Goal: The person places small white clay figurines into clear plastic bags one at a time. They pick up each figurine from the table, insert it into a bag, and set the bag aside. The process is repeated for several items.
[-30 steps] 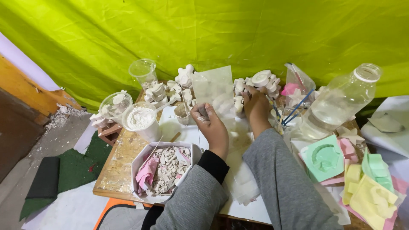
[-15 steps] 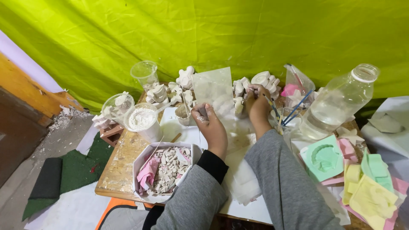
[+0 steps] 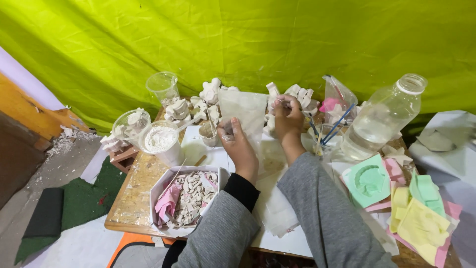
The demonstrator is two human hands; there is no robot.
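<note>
The left hand (image 3: 237,144) and right hand (image 3: 287,116) hold up a thin, translucent plastic bag (image 3: 244,115) between them above the wooden tabletop (image 3: 133,196). The bag is limp and creased, roughly rectangular, its top edge toward 12 o'clock. The left grip pinches the bag's lower edge, thumb and fingers pressed together, back of the hand up, wrist bent toward 12. The right grip is curled shut at the bag's upper right corner, pinching it; both grey sleeves reach in from 6 o'clock. At 12 o'clock sit lumpy white plaster figures (image 3: 210,92). At 9 o'clock stands a clear cup of white powder (image 3: 159,139); at 7 o'clock a white box of plaster shards (image 3: 186,198). At 3 o'clock stands a clear plastic bottle (image 3: 382,119); a soft green mould (image 3: 368,181) lies at 4.
</note>
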